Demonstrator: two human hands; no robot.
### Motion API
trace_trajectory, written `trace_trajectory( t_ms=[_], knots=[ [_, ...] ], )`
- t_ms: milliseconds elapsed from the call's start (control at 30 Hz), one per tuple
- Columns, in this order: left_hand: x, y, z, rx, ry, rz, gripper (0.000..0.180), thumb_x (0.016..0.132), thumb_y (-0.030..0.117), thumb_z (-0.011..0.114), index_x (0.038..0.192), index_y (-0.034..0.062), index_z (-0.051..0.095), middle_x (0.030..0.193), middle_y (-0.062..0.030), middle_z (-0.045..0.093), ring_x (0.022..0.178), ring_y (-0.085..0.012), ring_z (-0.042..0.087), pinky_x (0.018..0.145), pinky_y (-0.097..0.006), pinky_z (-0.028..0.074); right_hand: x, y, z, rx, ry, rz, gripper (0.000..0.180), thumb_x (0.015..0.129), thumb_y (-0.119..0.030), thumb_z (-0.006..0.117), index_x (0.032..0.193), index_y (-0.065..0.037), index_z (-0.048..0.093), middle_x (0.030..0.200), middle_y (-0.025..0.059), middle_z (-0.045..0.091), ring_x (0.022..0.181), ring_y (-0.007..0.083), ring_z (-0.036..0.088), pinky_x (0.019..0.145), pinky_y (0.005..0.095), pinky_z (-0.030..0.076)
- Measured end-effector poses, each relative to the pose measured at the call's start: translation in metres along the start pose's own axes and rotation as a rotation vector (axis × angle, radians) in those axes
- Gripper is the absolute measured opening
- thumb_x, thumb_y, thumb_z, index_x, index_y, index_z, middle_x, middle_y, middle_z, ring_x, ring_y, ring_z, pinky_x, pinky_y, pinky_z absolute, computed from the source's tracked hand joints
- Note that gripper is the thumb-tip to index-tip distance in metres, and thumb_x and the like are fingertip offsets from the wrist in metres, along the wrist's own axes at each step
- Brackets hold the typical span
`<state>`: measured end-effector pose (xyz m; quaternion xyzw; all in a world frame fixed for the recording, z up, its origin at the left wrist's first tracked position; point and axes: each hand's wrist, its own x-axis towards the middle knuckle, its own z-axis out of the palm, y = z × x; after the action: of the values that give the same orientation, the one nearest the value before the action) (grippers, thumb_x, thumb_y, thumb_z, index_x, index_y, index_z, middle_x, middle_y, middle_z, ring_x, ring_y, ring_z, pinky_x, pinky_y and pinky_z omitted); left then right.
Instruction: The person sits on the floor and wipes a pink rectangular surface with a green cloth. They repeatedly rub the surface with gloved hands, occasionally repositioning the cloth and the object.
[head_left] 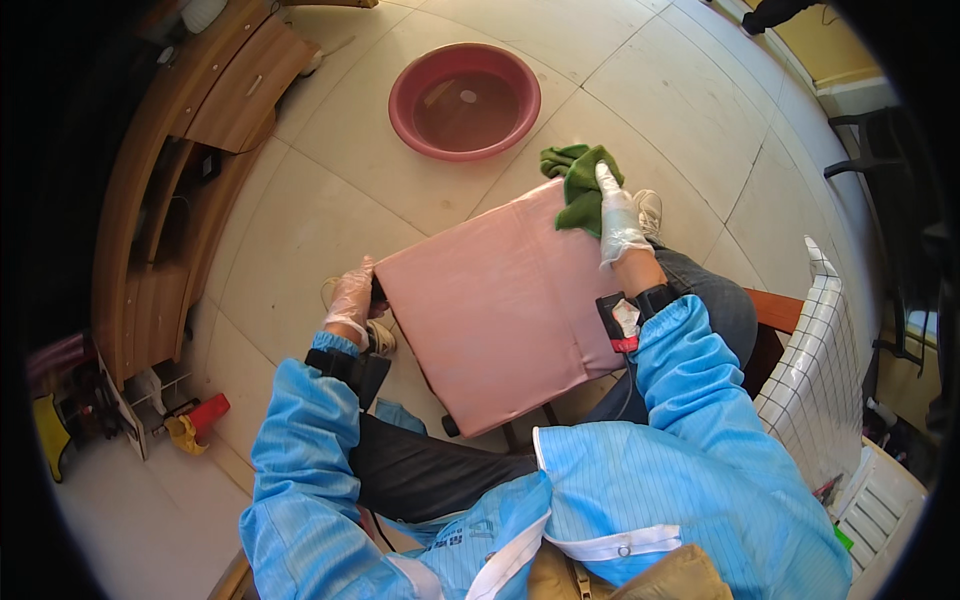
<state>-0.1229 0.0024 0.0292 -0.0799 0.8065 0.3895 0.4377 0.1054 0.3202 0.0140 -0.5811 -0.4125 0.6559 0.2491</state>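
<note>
Grasping a green cloth (582,190), the right hand (615,212) is leaning at the pink-covered top's (490,310) one o'clock corner, while the left hand (352,297) is gripping its nine o'clock edge and a red basin (465,153) is sitting toward twelve.

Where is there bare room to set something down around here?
The pink top is bare across its middle, between the left hand and the green cloth. The floor is open between basin and cabinet, and right of the basin. It is crowded at the top's far right corner, where the right hand holds the cloth, and near the legs.
</note>
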Motion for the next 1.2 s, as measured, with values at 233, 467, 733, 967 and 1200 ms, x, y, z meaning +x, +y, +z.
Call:
trace_trajectory(
  t_ms=[233,467,733,967,1200],
  knots=[
    [-0.065,0.025,0.023,-0.149,-0.156,0.134,0.035,0.100,0.038,0.060,0.100,0.0032,0.062,0.077,-0.0034,0.062,0.051,-0.0115,0.056,0.047,-0.023,0.045,0.006,-0.017,-0.040,-0.065,0.091,-0.077,0.058,0.089,-0.051,0.069,0.114,0.001,0.065,0.104,0.0118,0.069,0.086,0.0189,0.067,0.074,0.0325,0.056],
    [-0.132,0.019,0.035,-0.203,-0.331,0.311,0.027,0.098,0.029,0.064,0.105,0.0029,0.062,0.084,-0.0022,0.063,0.063,-0.0111,0.060,0.061,-0.023,0.048,-0.028,-0.042,-0.067,0.095,0.067,-0.031,0.054,0.094,-0.050,0.061,0.123,-0.005,0.063,0.110,0.0081,0.068,0.093,0.0190,0.066,0.078,0.0316,0.057],
    [-0.140,0.021,0.032,-0.283,-0.332,0.405,0.022,0.099,0.023,0.063,0.108,0.0030,0.063,0.088,-0.0027,0.065,0.073,-0.0111,0.059,0.069,-0.025,0.048,-0.069,-0.065,-0.078,0.217,0.043,-0.138,0.048,0.096,-0.046,0.059,0.120,-0.006,0.063,0.107,0.0086,0.068,0.091,0.0184,0.067,0.075,0.0313,0.057],
    [-0.113,0.001,0.019,-0.245,-0.184,0.375,0.019,0.101,0.025,0.059,0.093,0.0084,0.063,0.078,0.0008,0.062,0.064,-0.0068,0.056,0.056,-0.022,0.045,-0.096,-0.054,-0.082,0.171,-0.005,-0.146,0.048,0.096,-0.047,0.059,0.120,-0.007,0.063,0.105,0.0067,0.068,0.086,0.0173,0.067,0.070,0.0307,0.057],
    [-0.087,-0.035,-0.001,-0.364,-0.031,0.095,0.019,0.100,0.028,0.057,0.093,0.0119,0.062,0.075,0.0020,0.060,0.057,-0.0086,0.053,0.045,-0.022,0.036,-0.125,-0.022,-0.089,0.094,-0.087,-0.089,0.043,0.097,-0.042,0.060,0.119,-0.005,0.063,0.104,0.0041,0.067,0.085,0.0143,0.065,0.073,0.0282,0.054]
  ],
)
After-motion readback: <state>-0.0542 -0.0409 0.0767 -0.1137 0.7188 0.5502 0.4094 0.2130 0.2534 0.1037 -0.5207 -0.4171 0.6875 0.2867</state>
